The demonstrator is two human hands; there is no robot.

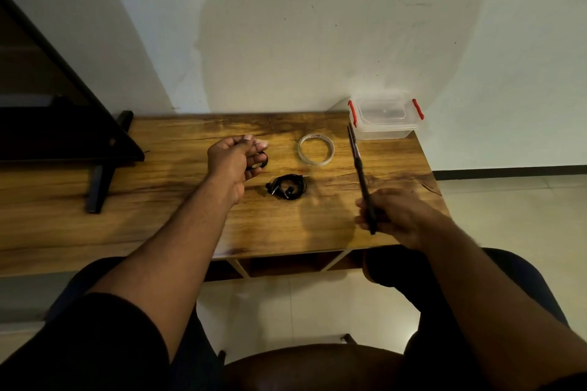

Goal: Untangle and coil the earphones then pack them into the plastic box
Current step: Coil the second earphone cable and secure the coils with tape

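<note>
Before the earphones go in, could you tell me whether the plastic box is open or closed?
Closed: the clear lid sits on the plastic box, and both red latches are folded down at its two ends.

A: Specify the tabletop (178, 200) finish.
B: Wood grain, warm brown with dark streaks; semi-gloss, with soft light reflections.

A: The plastic box (385, 119)?
B: Clear, smooth plastic, slightly frosted in look, with a clear lid; two red plastic clips on the sides.

A: The tape roll (316, 149)?
B: Transparent, glossy film wound as a ring.

A: The earphones (287, 187)?
B: Black cable, smooth, with a slight sheen; a small metallic plug tip shows.

A: The scissors (362, 181)?
B: Dark, matt; material cannot be determined.

A: The wall (317, 25)?
B: Matt pale paint, lightly scuffed.

A: The floor (508, 206)?
B: Pale glossy tiles.
</note>
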